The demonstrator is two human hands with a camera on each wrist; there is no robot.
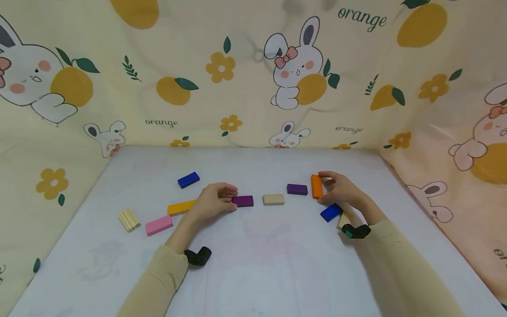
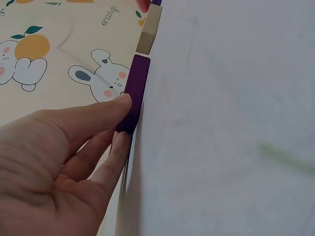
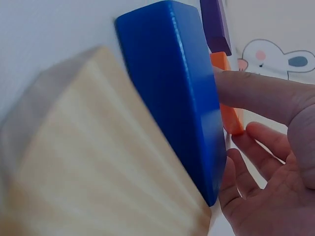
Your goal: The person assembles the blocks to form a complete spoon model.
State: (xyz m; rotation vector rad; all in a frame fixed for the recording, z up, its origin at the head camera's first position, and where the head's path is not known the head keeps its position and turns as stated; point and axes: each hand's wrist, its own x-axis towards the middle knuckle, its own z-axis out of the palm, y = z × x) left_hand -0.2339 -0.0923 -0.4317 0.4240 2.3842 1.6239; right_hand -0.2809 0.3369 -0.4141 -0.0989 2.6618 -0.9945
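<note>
My left hand (image 1: 211, 202) is at the left end of a magenta-purple block (image 1: 243, 201), pinching it between thumb and fingers. In the left wrist view, the thumb lies on that purple block (image 2: 137, 88). To its right lies a pale wooden block (image 1: 273, 200), then a darker purple block (image 1: 297, 189). My right hand (image 1: 342, 190) holds an orange block (image 1: 316, 186) by its near and far ends. A blue block (image 1: 331, 212) and a ridged wooden piece (image 1: 343, 219) lie below that hand; in the right wrist view, the blue block (image 3: 162, 78) partly hides the orange one.
Farther left lie another blue block (image 1: 188, 180), a yellow block (image 1: 180, 208) partly behind the left hand, a pink block (image 1: 159, 225) and a ridged wooden piece (image 1: 129, 220). A patterned cloth (image 1: 245, 88) rises behind and beside the white table (image 1: 269, 273).
</note>
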